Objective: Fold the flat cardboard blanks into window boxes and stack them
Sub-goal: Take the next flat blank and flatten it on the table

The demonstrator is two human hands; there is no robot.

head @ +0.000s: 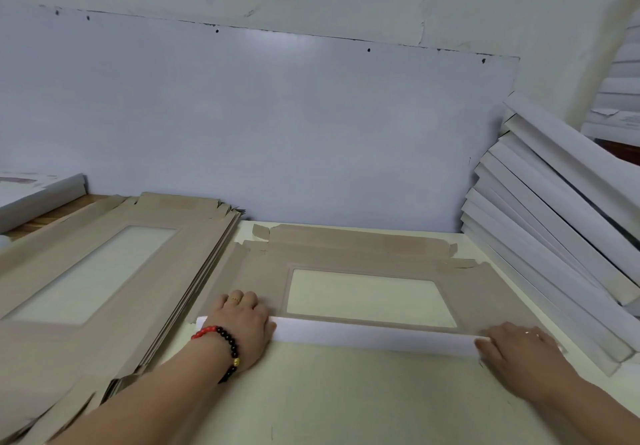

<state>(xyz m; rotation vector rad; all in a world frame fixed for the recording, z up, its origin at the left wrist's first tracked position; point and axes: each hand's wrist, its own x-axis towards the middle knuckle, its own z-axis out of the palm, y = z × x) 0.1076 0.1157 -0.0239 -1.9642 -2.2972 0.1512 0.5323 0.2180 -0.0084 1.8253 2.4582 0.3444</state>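
A flat brown cardboard blank (pixel 349 252) with a clear window (pixel 367 297) lies on the pale table in front of me. Its near flap (pixel 374 337) is folded over and shows its white side. My left hand (pixel 242 323), with a bead bracelet at the wrist, presses flat on the flap's left end. Over at the flap's right end my right hand (pixel 519 347) presses down too. A pile of unfolded brown blanks (pixel 114 271) lies to the left.
A leaning stack of folded white boxes (pixel 561 230) fills the right side, against the wall. More white boxes (pixel 620 98) stand at the far right. A white box (pixel 38 195) lies at the far left. The white wall panel (pixel 277 126) rises behind the table (pixel 329 396).
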